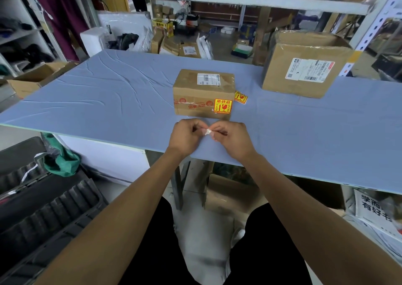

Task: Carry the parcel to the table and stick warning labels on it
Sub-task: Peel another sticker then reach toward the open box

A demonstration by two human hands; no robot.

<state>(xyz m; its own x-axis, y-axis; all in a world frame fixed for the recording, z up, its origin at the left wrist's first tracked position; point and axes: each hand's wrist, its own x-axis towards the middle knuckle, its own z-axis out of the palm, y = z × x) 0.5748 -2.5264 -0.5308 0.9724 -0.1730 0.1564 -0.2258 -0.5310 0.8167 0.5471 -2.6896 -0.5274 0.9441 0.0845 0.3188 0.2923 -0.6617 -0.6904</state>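
Note:
A small brown cardboard parcel [203, 93] stands on the blue table [108, 93], with a white shipping label on top. A yellow-and-red warning label [223, 105] is stuck on its near face at the right. More warning labels [241, 98] lie on the table just right of the parcel. In front of the parcel, my left hand [187, 135] and my right hand [233, 138] meet, and both pinch a small white piece of paper [208, 132] between their fingertips. What the paper is cannot be told.
A larger cardboard box [302, 67] with a white label sits at the table's back right. An open box [32, 78] stands off the left end. Black crates [43, 208] lie on the floor at my left. Shelving and clutter stand behind the table.

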